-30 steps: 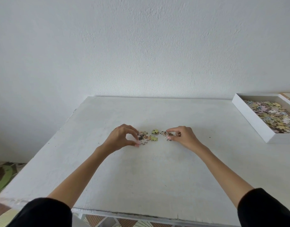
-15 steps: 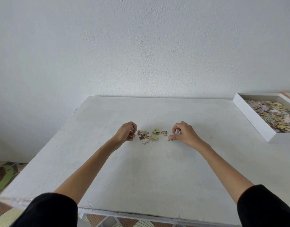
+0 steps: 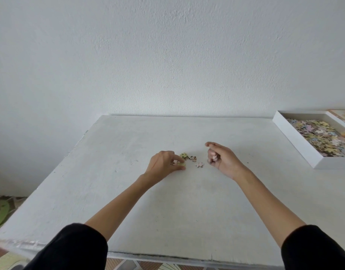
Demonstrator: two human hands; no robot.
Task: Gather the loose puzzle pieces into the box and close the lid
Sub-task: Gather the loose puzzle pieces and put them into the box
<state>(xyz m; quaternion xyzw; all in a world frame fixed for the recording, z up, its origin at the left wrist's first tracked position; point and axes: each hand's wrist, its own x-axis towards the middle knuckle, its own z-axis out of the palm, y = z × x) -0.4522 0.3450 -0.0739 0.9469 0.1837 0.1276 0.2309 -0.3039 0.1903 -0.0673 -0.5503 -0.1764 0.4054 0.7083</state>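
A white counter point(image 3: 167, 211) is seen from above, set against a white wall point(image 3: 167, 55). Near its middle, the left hand point(image 3: 162, 165) is lowered onto the surface, with its fingers point(image 3: 177, 157) and thumb curled together and pinched on a yellow-green piece point(image 3: 181, 164). A pinkish piece point(image 3: 175, 162) is partly hidden under the same fingers, and whether it is gripped cannot be told. Just to the right, three loose puzzle pieces point(image 3: 192, 158) are spread flat on the counter: a green one point(image 3: 184, 155) farthest, a brown one beside it, and a pale pink one point(image 3: 199, 164) nearest. Right of these, the right hand point(image 3: 225, 161) is held apart from them with the palm turned leftward. Its fingers are curled in around a small pale piece point(image 3: 214, 158), and its uppermost digit is stretched out to the left. Whether this hand is touching the counter cannot be told. At the far right of the counter, well apart from both hands, the open white box point(image 3: 296, 142) is placed, its bottom covered by a heap of pastel pieces point(image 3: 321, 136). Black sleeves point(image 3: 70, 248) are seen at the near edge.
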